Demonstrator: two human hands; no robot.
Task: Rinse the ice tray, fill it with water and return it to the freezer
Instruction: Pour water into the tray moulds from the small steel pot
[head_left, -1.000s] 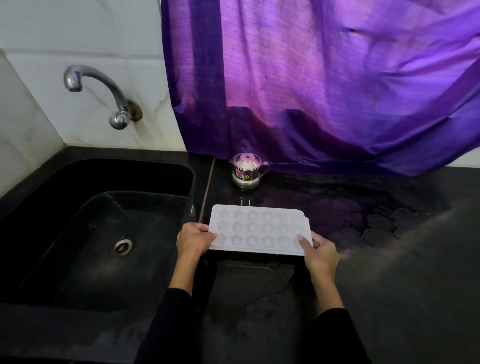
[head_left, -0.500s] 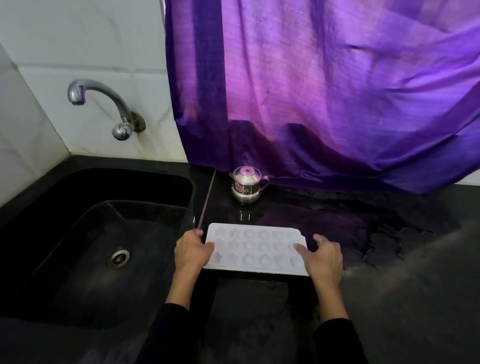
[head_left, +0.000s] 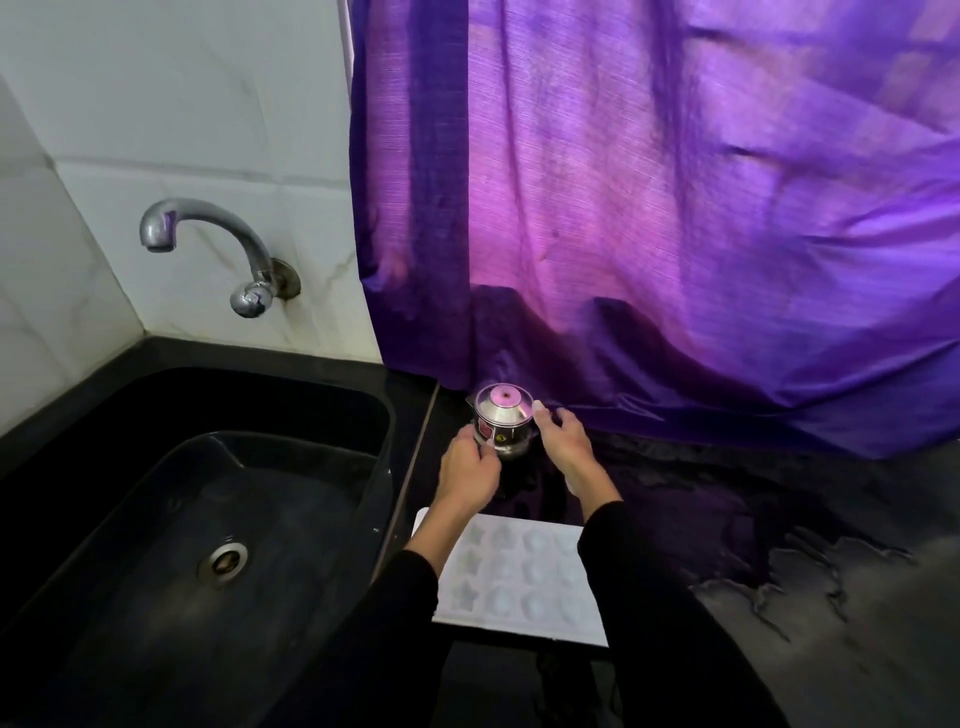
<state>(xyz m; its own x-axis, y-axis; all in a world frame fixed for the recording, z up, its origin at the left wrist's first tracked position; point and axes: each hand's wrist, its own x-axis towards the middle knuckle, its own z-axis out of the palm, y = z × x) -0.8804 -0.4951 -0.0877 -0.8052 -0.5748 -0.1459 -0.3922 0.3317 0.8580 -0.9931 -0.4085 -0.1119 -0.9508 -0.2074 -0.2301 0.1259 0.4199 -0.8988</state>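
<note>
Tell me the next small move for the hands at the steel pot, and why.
Probably close both hands on the small steel pot and lift it toward the ice tray. The left hand and right hand flank the pot at the curtain's foot, the tray lies flat on the counter between the forearms, and the tap runs no water.

Daylight glows pink through the purple curtain (head_left: 649, 208) ahead of me, the only bright source, so the black worktop (head_left: 779, 519) and sink (head_left: 208, 519) sit dim and murky. The steel tap (head_left: 208, 244) catches soft glare. Wide-angle bending bows the wall tiles towards the edges, and my sleeves blur into shadow.
</note>
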